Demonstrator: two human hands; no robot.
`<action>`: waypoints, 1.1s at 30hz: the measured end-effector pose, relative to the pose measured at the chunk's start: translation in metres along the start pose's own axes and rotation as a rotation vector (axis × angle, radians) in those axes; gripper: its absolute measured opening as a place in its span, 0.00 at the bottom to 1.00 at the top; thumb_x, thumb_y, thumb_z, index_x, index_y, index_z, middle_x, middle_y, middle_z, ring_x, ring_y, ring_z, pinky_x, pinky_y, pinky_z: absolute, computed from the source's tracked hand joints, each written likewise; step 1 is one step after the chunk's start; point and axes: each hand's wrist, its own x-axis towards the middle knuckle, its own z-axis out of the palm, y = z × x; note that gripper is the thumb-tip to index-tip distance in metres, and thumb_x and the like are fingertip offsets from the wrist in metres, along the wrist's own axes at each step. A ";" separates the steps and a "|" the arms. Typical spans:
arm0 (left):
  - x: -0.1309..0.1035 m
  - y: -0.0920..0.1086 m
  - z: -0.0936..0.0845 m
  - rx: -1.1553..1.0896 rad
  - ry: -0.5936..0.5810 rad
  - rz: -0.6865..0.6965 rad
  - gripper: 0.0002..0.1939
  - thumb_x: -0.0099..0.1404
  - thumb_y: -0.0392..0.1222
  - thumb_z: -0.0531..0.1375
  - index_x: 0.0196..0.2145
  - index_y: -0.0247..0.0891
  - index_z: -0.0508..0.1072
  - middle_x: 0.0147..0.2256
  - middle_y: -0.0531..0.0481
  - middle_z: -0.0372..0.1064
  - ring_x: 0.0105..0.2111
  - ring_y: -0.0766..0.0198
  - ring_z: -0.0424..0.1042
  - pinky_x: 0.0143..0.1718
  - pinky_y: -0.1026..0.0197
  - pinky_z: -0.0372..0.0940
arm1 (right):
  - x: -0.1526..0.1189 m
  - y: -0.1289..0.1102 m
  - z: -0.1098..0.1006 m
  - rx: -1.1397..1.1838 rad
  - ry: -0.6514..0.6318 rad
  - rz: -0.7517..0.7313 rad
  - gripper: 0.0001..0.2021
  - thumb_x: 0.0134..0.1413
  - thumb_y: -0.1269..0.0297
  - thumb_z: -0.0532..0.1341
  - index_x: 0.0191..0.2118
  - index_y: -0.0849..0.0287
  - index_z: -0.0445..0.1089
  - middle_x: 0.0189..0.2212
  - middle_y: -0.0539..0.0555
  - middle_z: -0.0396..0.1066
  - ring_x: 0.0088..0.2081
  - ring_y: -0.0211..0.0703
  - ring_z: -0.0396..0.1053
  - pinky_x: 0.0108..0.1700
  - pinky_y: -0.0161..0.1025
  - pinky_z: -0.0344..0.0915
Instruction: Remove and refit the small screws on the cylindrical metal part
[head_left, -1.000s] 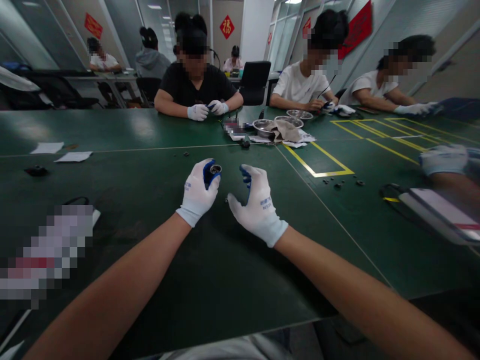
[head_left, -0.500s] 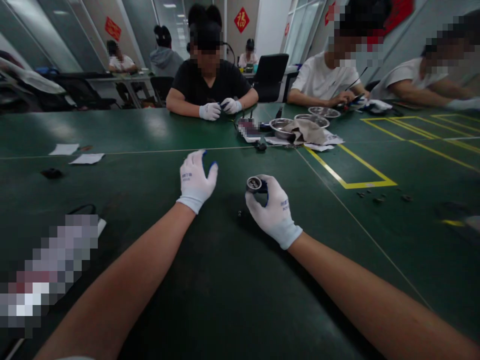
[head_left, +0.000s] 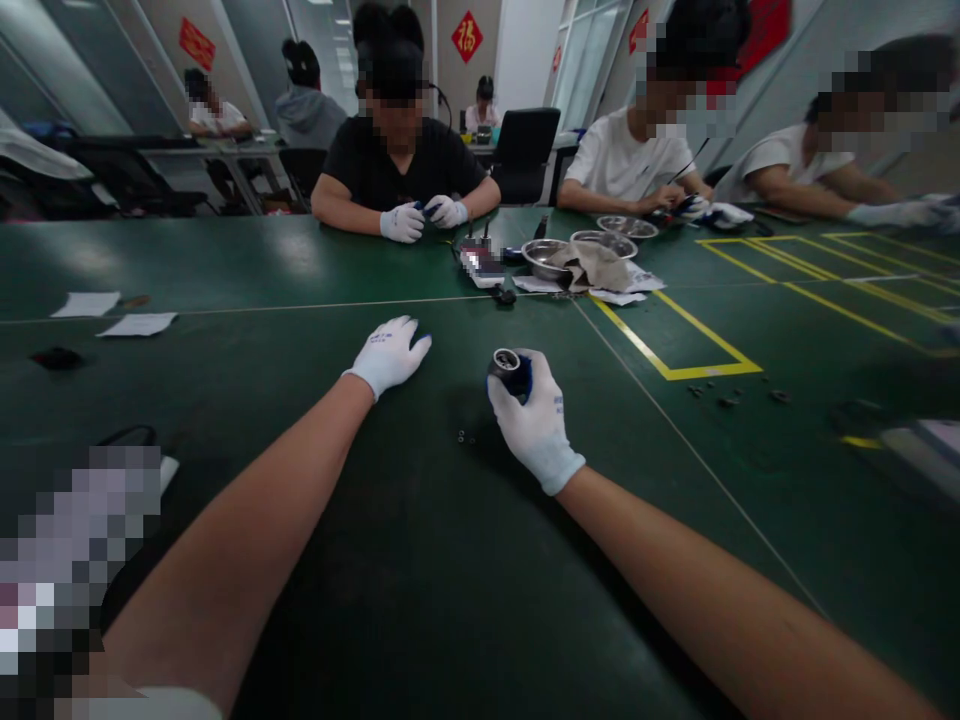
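In a white glove, my right hand [head_left: 531, 415] grips a small dark cylindrical part [head_left: 505, 366] with a silver ring at its upper end. Thumb and fingers wrap its sides, and the ring faces up. My left hand [head_left: 390, 355], gloved the same way with blue on the palm side, rests low over the green table [head_left: 390, 560], with fingers stretched out and thumb apart. Nothing shows in it. A few tiny rings [head_left: 462, 437] lie on the table just left of my right wrist.
Metal bowls [head_left: 546, 258] with a beige cloth [head_left: 592, 266] stand beyond my hands, near papers. Small dark parts [head_left: 726, 402] lie to the right by the yellow tape outline [head_left: 675, 374]. White papers [head_left: 139, 324] lie at left. A co-worker [head_left: 405, 165] sits opposite, others to the right.
My left hand has lowered toward the table, its fingers flatter. My right hand keeps the cylindrical part, tilted slightly differently. The whole view has shifted a little, and the tiny rings show more plainly.
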 end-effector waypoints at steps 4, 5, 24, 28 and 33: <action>-0.045 0.035 0.004 -0.054 -0.057 0.170 0.24 0.73 0.51 0.55 0.59 0.37 0.76 0.66 0.37 0.69 0.68 0.48 0.66 0.72 0.43 0.56 | 0.002 0.004 0.002 0.004 0.037 0.013 0.12 0.56 0.59 0.63 0.44 0.54 0.68 0.36 0.55 0.77 0.36 0.50 0.75 0.43 0.49 0.75; -0.056 0.044 0.005 -0.073 -0.071 0.195 0.24 0.73 0.51 0.54 0.59 0.37 0.76 0.66 0.37 0.69 0.68 0.48 0.66 0.72 0.44 0.56 | 0.003 0.005 0.002 0.002 0.048 0.005 0.12 0.55 0.59 0.63 0.44 0.54 0.68 0.37 0.56 0.78 0.37 0.50 0.75 0.44 0.49 0.75; -0.118 0.088 -0.010 -0.569 0.343 0.009 0.15 0.66 0.43 0.66 0.50 0.39 0.77 0.49 0.41 0.79 0.52 0.50 0.79 0.59 0.44 0.71 | -0.005 0.014 0.010 -0.085 -0.232 -0.243 0.24 0.56 0.62 0.65 0.59 0.55 0.70 0.46 0.59 0.79 0.44 0.52 0.78 0.50 0.53 0.77; -0.111 0.080 -0.008 -0.622 0.505 -0.125 0.12 0.69 0.45 0.64 0.47 0.37 0.75 0.46 0.40 0.79 0.48 0.52 0.79 0.57 0.47 0.72 | 0.003 0.022 0.009 -0.197 -0.269 -0.175 0.18 0.56 0.65 0.65 0.53 0.55 0.76 0.44 0.58 0.78 0.44 0.51 0.78 0.51 0.52 0.76; -0.109 0.078 -0.007 -0.661 0.517 -0.144 0.12 0.69 0.45 0.64 0.46 0.37 0.75 0.45 0.41 0.79 0.47 0.53 0.79 0.54 0.50 0.73 | 0.010 0.027 0.013 -0.428 -0.502 -0.171 0.11 0.56 0.63 0.70 0.46 0.52 0.82 0.41 0.57 0.79 0.44 0.54 0.78 0.51 0.55 0.75</action>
